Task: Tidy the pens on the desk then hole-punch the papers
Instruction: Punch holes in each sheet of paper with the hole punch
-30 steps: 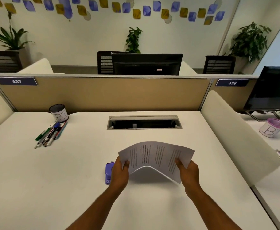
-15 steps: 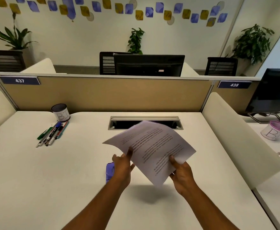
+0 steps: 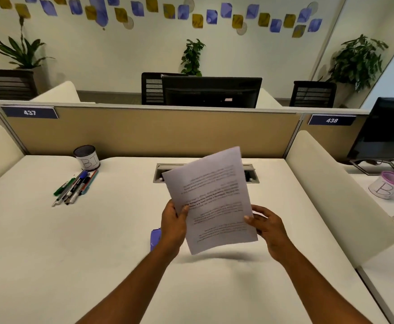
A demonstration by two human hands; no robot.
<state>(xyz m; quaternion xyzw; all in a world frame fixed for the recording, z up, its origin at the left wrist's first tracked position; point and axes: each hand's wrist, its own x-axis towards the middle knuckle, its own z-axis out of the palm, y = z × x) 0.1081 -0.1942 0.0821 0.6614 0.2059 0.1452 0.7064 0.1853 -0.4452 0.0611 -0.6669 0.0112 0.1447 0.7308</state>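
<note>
Holding the papers [image 3: 211,202] up off the desk [image 3: 74,265], tilted, printed side facing the camera: left hand [image 3: 173,224] is pinching the left edge with its thumb on top, right hand [image 3: 267,226] is gripping the right edge, fingers curled behind the sheet. Sitting on the desk just left of the left wrist and partly hidden by it is the purple punch [image 3: 154,238]. Pens [image 3: 75,187] are lying loose at far left, fanned out just in front of the cup [image 3: 87,157].

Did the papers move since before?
Yes. The papers turned upright and rose, now covering part of the desk slot they sat below earlier.
</note>
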